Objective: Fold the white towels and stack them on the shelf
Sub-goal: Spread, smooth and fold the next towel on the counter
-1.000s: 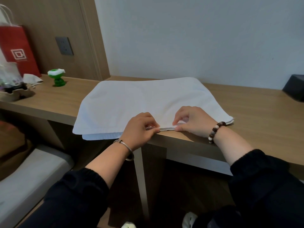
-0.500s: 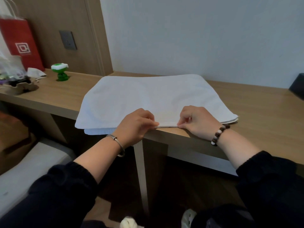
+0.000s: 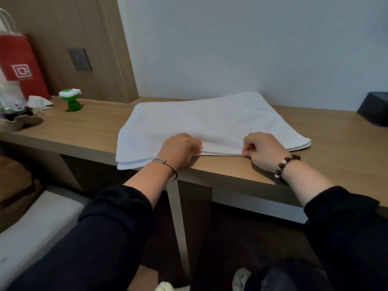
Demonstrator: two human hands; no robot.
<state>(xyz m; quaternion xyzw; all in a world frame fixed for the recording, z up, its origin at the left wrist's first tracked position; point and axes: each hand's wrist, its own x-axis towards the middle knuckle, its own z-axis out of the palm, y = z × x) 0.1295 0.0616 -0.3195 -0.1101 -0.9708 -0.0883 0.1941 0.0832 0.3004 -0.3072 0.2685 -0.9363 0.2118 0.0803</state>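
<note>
Both grips have spread apart along the near hem of the white towel [image 3: 205,120]. Left grip [image 3: 180,150] and right grip [image 3: 264,150] each pinch that hem, fingers curled. It lies mid-frame on the worktop [image 3: 336,148], long axis left-right, bulk up-frame of both, equally near.

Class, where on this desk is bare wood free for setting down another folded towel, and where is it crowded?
Bare desk lies between the green figurine and the white towel, and between the towel and the black box. The left end is crowded around the red paper bag.
</note>
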